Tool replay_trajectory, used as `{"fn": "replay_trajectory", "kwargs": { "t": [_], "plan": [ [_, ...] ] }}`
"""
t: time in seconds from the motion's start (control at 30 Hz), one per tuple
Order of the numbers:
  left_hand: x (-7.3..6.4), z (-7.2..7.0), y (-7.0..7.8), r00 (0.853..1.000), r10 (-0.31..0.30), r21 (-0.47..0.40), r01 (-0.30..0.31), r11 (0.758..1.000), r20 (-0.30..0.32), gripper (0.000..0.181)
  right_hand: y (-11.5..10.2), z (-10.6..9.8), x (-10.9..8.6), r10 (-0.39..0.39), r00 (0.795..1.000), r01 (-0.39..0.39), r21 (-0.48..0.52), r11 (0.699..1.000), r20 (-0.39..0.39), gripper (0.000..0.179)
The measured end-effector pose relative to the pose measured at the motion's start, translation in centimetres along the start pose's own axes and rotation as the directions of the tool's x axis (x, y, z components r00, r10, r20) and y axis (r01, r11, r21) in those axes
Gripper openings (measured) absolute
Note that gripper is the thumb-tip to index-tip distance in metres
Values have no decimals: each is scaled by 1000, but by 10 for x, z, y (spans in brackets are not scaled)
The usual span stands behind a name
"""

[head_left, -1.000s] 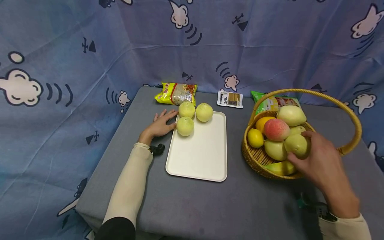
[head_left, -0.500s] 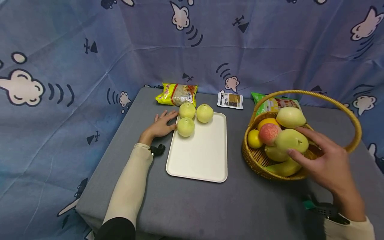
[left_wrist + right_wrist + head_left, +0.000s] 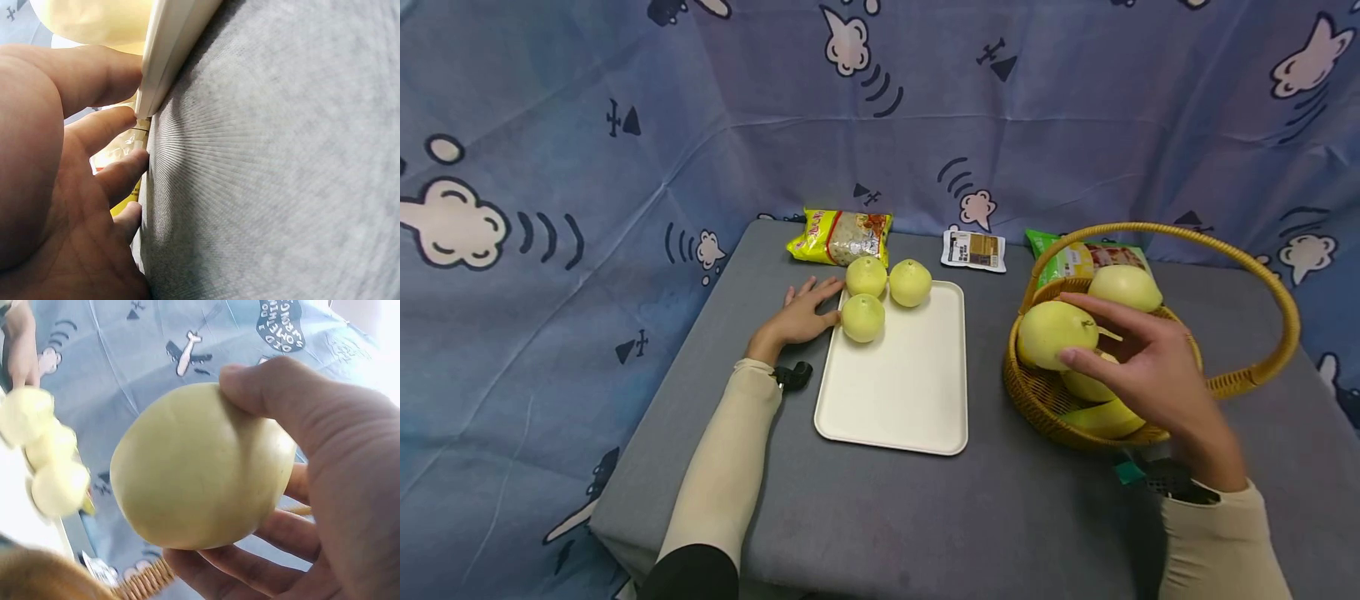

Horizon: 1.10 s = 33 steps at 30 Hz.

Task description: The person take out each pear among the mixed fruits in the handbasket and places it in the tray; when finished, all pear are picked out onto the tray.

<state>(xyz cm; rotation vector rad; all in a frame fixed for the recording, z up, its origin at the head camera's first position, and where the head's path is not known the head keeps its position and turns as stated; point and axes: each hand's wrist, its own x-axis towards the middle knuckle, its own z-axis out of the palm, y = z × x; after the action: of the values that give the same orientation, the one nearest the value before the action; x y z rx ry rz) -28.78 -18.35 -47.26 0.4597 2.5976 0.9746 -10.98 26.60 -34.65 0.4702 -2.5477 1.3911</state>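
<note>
My right hand [image 3: 1138, 362] holds a round, pale yellow-green fruit [image 3: 1057, 334] between thumb and fingers, over the left side of the wicker basket [image 3: 1037, 415]. In the right wrist view the held fruit [image 3: 200, 469] shows smooth skin, thumb on top and fingers beneath. My left hand [image 3: 801, 315] lies beside the white tray [image 3: 898, 392], its fingers spread and their tips at the tray's left edge. In the left wrist view the left hand's fingertips meet the tray's rim [image 3: 164, 56]. Three similar pale fruits [image 3: 862, 317] sit together at the tray's far end.
The basket has a tall arched handle [image 3: 1281, 317]. Inside are another pale fruit [image 3: 1125, 287] and a long yellow fruit [image 3: 1103, 419]. A yellow food bag [image 3: 841, 236], a small white packet [image 3: 973, 251] and a green bag [image 3: 1063, 260] lie along the back.
My right hand has lifted a pale fruit from the basket's right side and carried it left over the rim, now covering the peach, orange and lemon. The left hand stays in place.
</note>
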Motion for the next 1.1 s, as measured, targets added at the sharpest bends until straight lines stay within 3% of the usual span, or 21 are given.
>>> {"fn": "replay_trajectory", "kwargs": {
  "t": [0.37,0.53,0.8,0.97,1.1],
  "plan": [
    [1,1,-2,1000,-5,0,5,1000,0,71,-4,52,44,-2,992,-17,146,989,130,59],
    [0,2,-1,1000,1,-2,-1,1000,2,70,-1,75,61,-5,986,-36,244,969,169,57],
    [0,0,-1,1000,16,14,-16,1000,-1,70,2,104,82,-9,976,-57,297,953,215,55],
    [0,-1,0,1000,16,13,-16,1000,-1,70,9,123,90,0,982,-51,266,963,190,54],
    [-1,0,-1,1000,17,9,-17,1000,0,70,15,137,93,50,987,-89,262,961,154,54]
  ]
}}
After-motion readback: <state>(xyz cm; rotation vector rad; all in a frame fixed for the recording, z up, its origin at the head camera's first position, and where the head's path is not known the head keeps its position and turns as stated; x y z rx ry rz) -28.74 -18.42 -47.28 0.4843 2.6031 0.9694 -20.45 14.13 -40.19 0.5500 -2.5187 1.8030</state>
